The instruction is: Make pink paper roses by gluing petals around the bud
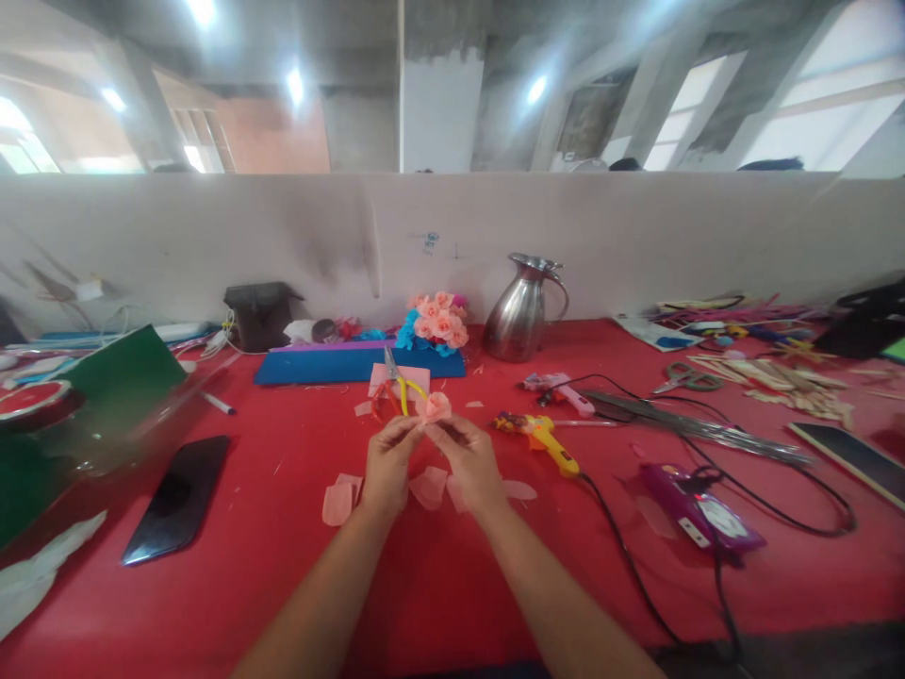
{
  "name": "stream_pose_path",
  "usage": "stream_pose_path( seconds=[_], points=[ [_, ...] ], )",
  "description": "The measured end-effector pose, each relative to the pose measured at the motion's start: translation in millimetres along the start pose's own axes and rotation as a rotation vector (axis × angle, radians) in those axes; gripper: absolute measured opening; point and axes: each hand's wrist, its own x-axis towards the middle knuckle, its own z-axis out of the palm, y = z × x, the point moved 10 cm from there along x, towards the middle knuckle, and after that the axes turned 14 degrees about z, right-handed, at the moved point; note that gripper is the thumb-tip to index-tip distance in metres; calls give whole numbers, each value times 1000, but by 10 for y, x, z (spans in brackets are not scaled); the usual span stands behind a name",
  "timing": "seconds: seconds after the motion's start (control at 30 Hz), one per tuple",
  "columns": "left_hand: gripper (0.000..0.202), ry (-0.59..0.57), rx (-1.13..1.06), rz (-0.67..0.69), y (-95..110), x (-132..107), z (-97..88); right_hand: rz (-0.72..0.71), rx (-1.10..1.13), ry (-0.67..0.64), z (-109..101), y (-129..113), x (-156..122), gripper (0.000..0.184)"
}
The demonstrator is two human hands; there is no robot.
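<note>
Right in the middle of the red counter (283, 585), the left hand (391, 462) and the right hand (467, 457) are meeting, thumbs and fingertips pinching the base of a peach paper flower (436, 405) between them. The bloom is facing up, sitting just above the fingertips, and the forearms are reaching in from the near edge. Just beyond the left hand, pliers (403, 391) with one yellow and one red handle are lying beside the flower, their tip pointing to the far edge. Loose peach petals (342, 500) are lying scattered around and beneath the hands.

Over toward the right edge, a yellow glue gun (548, 443) is resting near the right hand, a pink glue gun (566, 391) is lying just behind it, and a purple power strip (699, 514) is showing a red light, closer to the near right corner. Along the far edge, a bunch of peach and blue flowers (442, 322) is standing behind a blue sheet (339, 368), with a steel jug (518, 316) rising just to its right. Toward the left edge, a dark phone (176, 500) is lying flat, and a green sheet (134, 377) is leaning up behind it.
</note>
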Motion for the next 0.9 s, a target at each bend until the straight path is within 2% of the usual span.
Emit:
stream_pose_path(
  seconds=[0.47, 0.67, 0.9],
  points=[
    [13, -30, 76, 9, 25, -20, 17, -66, -57, 13, -2, -36, 4, 15],
    [13, 12, 131, -32, 1, -37, -31, 16, -5, 22, -12, 20, 14, 16],
    [12, -5, 184, 13, 86, -17, -13, 91, 65, -24, -27, 171, 89, 25]
  ],
)
